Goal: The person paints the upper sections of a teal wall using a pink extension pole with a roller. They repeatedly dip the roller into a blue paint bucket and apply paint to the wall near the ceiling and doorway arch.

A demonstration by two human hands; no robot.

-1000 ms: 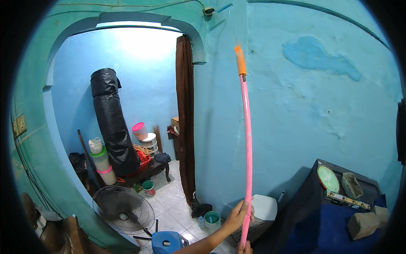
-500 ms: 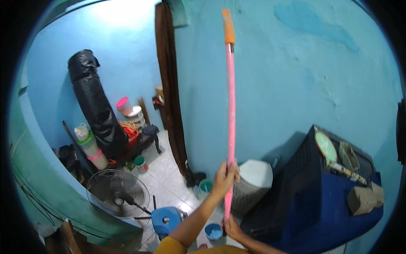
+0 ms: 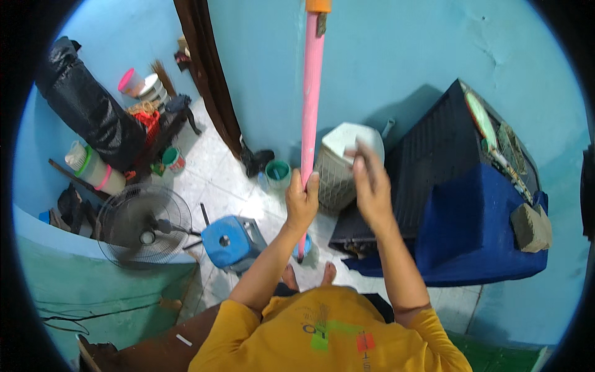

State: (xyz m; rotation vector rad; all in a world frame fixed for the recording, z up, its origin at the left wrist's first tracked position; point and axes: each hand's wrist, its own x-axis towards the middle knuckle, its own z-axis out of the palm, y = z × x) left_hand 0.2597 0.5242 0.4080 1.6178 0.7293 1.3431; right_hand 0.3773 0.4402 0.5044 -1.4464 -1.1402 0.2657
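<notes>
In my left hand (image 3: 302, 203) is a long pink pole (image 3: 310, 105), with my fingers wrapped round it and the thumb pointing up along it. The pole stands nearly upright before me. An orange piece (image 3: 318, 6) sits on its upper end, partly cut off by the picture's edge. Its lower end comes down over a blue bowl (image 3: 304, 245) near my feet, which the pole partly hides; I cannot tell whether they touch. Off to the right of the pole, my right hand (image 3: 372, 189) is raised with fingers apart and holds nothing. Its fingertips are slightly blurred.
A white-lidded basket (image 3: 350, 139) stands behind my right hand. To its right is a dark cabinet (image 3: 412, 167) under a blue cloth (image 3: 458, 217), bearing a concrete block (image 3: 530, 229). On the left are a blue stool (image 3: 232, 242), a fan (image 3: 145, 223) and a green bucket (image 3: 278, 173).
My right hand has let go of the pole's lower end and risen to the right. The view has tilted down, so the pole's top has slipped out of the picture.
</notes>
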